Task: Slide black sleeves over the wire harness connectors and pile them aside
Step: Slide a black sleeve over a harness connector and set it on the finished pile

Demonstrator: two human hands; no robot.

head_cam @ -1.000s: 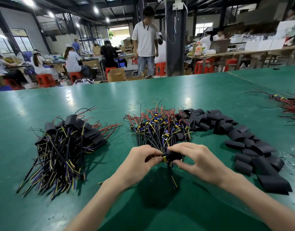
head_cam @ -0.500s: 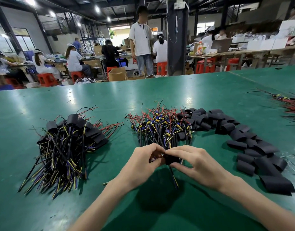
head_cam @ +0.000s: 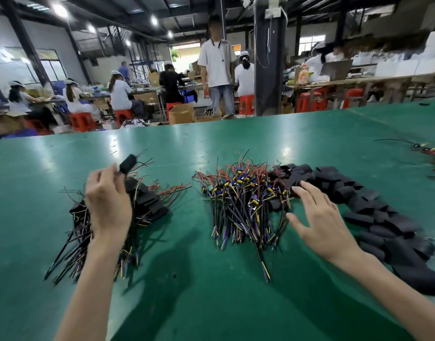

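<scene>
The left hand [head_cam: 108,205] is lifted up, and its grip is narrow. Its fingertips pinch one sleeved wire piece [head_cam: 127,164]. This piece has a short, fat black sleeve on its end, and thin dark wires poke out of it. It looks a bit blurry. It is held above the finished pile [head_cam: 150,203] on the left, a heap of black sleeves with long black, yellow and purple wires pointing near.

The right hand [head_cam: 319,222] has a wide grip with its fingers spread, and it holds nothing. It hovers between the bare wire pile [head_cam: 241,200] in the middle, with its red wires and small yellow and blue ends, and the loose black sleeves [head_cam: 373,205] on the right. All of this sits on the green tabletop [head_cam: 211,291].
</scene>
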